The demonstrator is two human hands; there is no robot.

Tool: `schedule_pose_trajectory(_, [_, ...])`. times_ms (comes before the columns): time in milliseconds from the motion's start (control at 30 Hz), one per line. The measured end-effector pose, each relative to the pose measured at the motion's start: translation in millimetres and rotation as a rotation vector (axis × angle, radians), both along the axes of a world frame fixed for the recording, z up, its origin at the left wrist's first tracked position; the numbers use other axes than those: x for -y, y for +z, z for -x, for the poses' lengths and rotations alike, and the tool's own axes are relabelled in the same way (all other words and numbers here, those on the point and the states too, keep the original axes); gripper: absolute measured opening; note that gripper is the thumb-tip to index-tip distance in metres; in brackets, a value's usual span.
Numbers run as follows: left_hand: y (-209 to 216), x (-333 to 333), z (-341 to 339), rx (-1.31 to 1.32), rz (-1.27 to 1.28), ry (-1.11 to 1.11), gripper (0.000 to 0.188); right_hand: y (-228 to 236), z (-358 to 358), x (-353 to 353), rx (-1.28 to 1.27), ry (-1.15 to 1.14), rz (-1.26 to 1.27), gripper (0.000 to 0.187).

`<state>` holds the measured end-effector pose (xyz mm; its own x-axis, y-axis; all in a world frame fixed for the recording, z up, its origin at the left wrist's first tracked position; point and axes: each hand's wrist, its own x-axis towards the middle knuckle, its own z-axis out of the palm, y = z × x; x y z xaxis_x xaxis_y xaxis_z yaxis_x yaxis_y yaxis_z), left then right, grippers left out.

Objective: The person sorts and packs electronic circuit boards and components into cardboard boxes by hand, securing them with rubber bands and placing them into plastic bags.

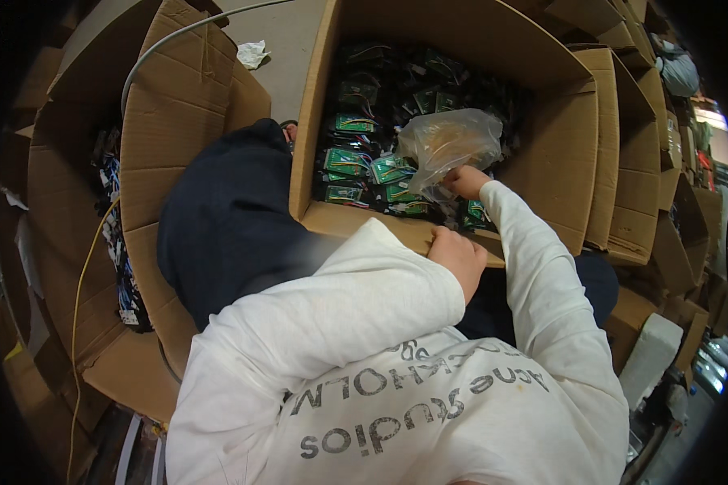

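Note:
In front of me an open cardboard box (pixel 311 129) holds many green circuit boards (pixel 346 162) with coloured wires and black parts. A clear plastic bag (pixel 453 133) with something brownish inside lies on top of them. My right hand (pixel 466 183) reaches into the box, and its fingers are closed on the bag's near edge. At the box's near rim is my left hand (pixel 459 257), its fingers bent over the cardboard edge. Its fingertips are partly hidden behind the rim.
To the left stands another open cardboard box (pixel 170 105) with black wired parts (pixel 125 242) in it. A yellow cable (pixel 85 283) hangs over that box, and a grey cable (pixel 186 31) curves above. More cardboard boxes (pixel 635 162) crowd the right. White foam (pixel 651 356) leans there.

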<state>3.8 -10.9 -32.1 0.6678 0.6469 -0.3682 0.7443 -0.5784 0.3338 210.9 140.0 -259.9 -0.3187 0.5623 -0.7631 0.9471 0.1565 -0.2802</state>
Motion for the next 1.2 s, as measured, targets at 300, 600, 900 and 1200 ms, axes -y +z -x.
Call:
schedule_pose_trajectory(300, [3.4,0.6,-2.4,0.010,-0.017,-0.016,0.030,55.4,-3.2,-15.7,-0.373,-0.463,-0.078,0.024])
schedule_pose_trajectory(600, [5.0,-0.5,-3.5,-0.012,0.009,-0.037,0.030,47.3,-27.5,-22.5,-0.708,-0.841,-0.008,0.025])
schedule_pose_trajectory(900, [2.3,-2.7,-1.5,-0.013,0.024,-0.039,0.030,23.0,-90.7,-6.9,0.147,-0.306,0.564,0.030])
schedule_pose_trajectory(1200, [1.8,-4.9,0.1,-0.001,0.057,-0.043,0.031,-121.7,-200.6,9.2,0.504,0.007,0.694,0.040])
